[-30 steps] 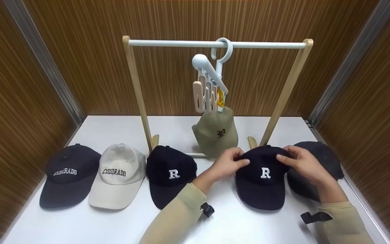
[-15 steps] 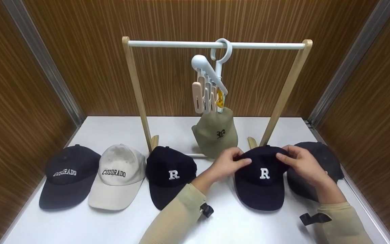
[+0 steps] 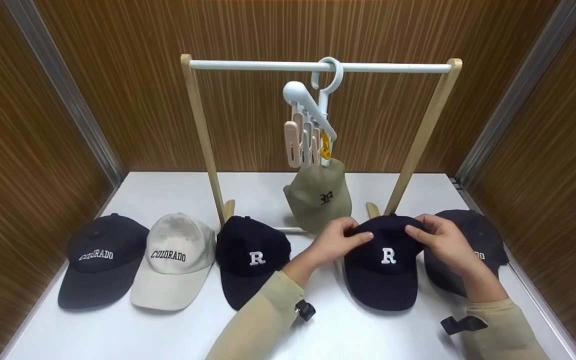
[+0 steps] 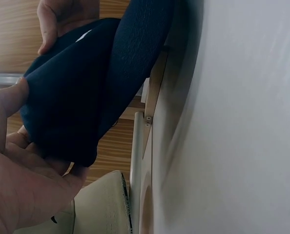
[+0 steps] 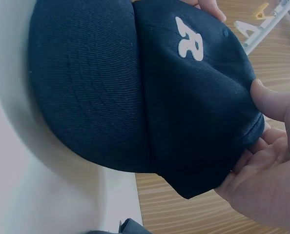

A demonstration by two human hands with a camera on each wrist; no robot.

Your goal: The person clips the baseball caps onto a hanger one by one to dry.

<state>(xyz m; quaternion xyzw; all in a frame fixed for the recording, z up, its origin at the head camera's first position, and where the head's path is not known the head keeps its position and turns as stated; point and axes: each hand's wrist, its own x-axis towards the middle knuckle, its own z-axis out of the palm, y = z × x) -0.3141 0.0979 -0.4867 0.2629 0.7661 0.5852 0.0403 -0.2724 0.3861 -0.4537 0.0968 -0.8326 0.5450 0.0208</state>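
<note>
Between my two hands is a navy baseball cap (image 3: 383,280) with a white R, its brim toward me. The left hand (image 3: 337,242) pinches the crown's left side, thumb on the front and fingers behind. On the opposite side my right hand (image 3: 445,242) grips the crown the same way. In the left wrist view the cap (image 4: 72,92) hangs between both hands, its brim close to the white surface. The right wrist view shows the cap's R panel (image 5: 198,87) and the right thumb pressing the fabric. Behind it, an olive cap (image 3: 318,200) hangs from a clip hanger (image 3: 313,107).
A wooden rack with a white rail (image 3: 258,65) carries the hanger. Along the white table (image 3: 168,337) lie a dark Colorado cap (image 3: 100,275), a beige Colorado cap (image 3: 170,285), another navy R cap (image 3: 240,272) and a dark grey cap (image 3: 468,230), partly behind the right hand.
The held navy cap and my right hand have shifted slightly left, showing more of the dark grey cap's lettering. Both hands keep their hold; the hanger stays in place.
</note>
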